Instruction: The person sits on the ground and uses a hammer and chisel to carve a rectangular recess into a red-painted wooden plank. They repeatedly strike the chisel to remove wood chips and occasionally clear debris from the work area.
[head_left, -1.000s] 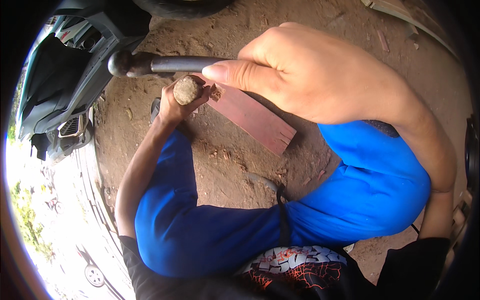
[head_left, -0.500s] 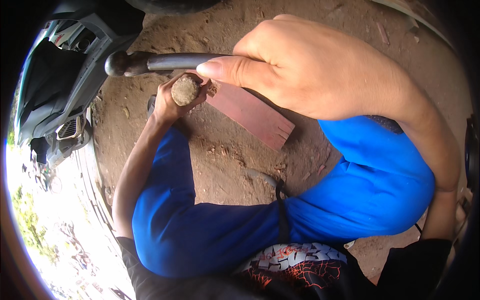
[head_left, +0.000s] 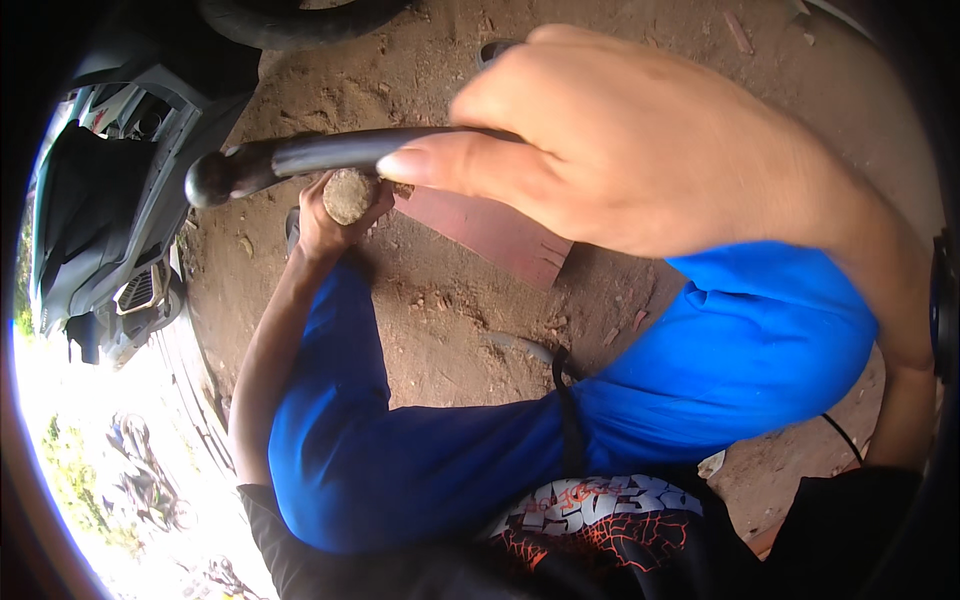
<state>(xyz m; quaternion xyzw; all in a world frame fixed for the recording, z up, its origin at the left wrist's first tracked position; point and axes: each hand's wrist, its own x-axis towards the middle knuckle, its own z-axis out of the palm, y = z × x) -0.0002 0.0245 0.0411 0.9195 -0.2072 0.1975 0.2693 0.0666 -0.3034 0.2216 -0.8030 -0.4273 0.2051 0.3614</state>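
My right hand is closed round a hammer. Its dark, rounded metal head points left, above my left hand. My left hand grips an upright chisel, whose round, battered wooden handle end faces up; the blade is hidden below. Under both hands a reddish wooden plank lies slantwise, with a rough cut hole near its far end, partly covered by my right thumb. Cracks run into the plank's near end.
A dark motor scooter stands at the left, and a black tyre lies at the top edge. Wood chips are scattered over the dirt ground. My blue-trousered legs frame the plank from both sides.
The hammer head has shifted down and left, tilting slightly, and my right hand has moved with it. My view has shifted a little; the left hand still grips the chisel.
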